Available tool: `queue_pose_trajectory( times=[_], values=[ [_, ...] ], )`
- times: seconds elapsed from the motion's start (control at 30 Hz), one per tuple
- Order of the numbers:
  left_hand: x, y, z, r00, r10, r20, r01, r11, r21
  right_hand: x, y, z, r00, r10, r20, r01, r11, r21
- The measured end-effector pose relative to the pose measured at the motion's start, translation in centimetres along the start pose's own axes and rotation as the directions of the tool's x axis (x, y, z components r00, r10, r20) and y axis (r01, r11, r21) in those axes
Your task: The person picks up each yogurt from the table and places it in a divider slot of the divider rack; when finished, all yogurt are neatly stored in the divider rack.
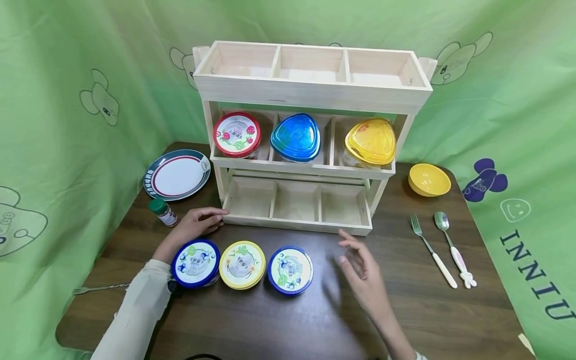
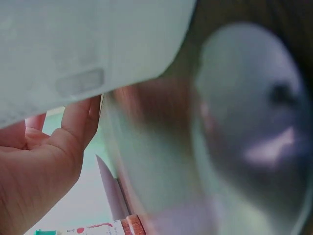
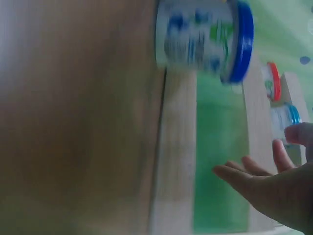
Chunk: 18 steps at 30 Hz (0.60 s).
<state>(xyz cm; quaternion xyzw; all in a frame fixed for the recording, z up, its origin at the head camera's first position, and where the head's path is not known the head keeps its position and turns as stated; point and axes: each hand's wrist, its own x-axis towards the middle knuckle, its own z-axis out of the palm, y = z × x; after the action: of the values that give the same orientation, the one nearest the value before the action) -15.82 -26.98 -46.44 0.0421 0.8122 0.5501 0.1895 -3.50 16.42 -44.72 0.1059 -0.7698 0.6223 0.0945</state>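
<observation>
1. My right hand hovers over the table, fingers loosely spread and holding nothing, just right of the blue-lidded tub.
2. That tub ends a row with a yellow-lidded tub and another blue tub, all below the wooden rack.
3. My left hand rests flat, fingers straight, touching the rack's lowest tray, probably steadying it.
4. A spice bottle stands just left of that hand.

Three tubs before rack
</observation>
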Motion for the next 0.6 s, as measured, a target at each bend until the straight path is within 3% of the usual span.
queue_pose_trajectory(
  times=[0.1, 0.23, 0.43, 0.6],
  values=[
    [-0.1, 0.2, 0.1, 1.000, 0.005, 0.001, -0.005, 1.000, 0.006, -1.1, 0.2, 1.6, 0.989, 0.148, 0.015, -0.149, 0.985, 0.089],
    [-0.1, 0.1, 0.1, 1.000, -0.006, -0.002, 0.006, 1.000, -0.004, -1.7, 0.4, 3.5, 0.966, 0.254, 0.037, -0.257, 0.948, 0.188],
    [-0.1, -0.1, 0.2, 1.000, -0.014, 0.002, 0.014, 1.000, -0.026, -2.1, 0.5, 5.6, 0.947, 0.306, 0.093, -0.320, 0.916, 0.243],
    [-0.2, -0.4, -0.2, 0.999, 0.043, 0.021, -0.042, 0.999, -0.034, -2.2, 0.6, 6.3, 0.939, 0.309, 0.153, -0.339, 0.905, 0.257]
  ],
)
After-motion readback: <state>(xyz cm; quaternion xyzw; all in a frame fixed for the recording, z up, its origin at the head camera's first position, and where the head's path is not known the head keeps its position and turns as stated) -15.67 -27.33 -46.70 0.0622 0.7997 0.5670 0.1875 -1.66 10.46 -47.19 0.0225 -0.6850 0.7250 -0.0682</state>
